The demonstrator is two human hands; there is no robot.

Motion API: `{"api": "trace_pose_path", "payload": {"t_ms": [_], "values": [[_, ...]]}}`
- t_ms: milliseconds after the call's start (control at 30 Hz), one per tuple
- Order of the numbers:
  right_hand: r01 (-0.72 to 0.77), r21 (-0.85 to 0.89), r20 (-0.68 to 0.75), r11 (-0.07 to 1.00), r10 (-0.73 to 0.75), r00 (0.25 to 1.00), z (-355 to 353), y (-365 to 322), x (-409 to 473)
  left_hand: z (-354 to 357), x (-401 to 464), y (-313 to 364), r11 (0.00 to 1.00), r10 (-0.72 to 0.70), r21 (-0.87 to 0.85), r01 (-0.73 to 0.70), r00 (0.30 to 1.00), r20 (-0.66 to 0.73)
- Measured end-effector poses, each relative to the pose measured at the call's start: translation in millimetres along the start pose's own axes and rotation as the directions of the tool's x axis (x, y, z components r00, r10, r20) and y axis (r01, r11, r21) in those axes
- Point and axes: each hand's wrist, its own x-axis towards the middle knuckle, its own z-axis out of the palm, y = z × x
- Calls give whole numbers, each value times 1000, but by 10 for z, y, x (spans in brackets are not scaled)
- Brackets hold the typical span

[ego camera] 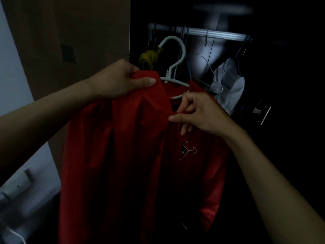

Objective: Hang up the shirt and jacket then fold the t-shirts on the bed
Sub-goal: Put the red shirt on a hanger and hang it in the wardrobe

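The red jacket hangs on a white hanger, held up in front of the dark wardrobe — below its metal rail. The left hand grips the collar's left side; the right hand pinches the collar edge. A pale garment hangs behind.

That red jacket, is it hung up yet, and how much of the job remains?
Not yet. The red jacket is on the white hanger, but both hands, left and right, hold its collar; the hook is off the rail. Shirt, bed and t-shirts are out of view.
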Motion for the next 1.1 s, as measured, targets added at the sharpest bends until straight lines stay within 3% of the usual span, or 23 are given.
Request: {"api": "trace_pose_path", "payload": {"t_ms": [533,833,1100], "values": [[-44,12,87,999,43,995,33,28,25,35,5,-30,998,16,67,-15,1000,-15],[-9,2,39,1000,9,999,64,28,-8,35,-15,-17,997,14,73,-12,1000,-21],[18,94,-11,995,-17,1000,116,86,28,44,-21,-20,998,34,49,-33,999,-15]]}}
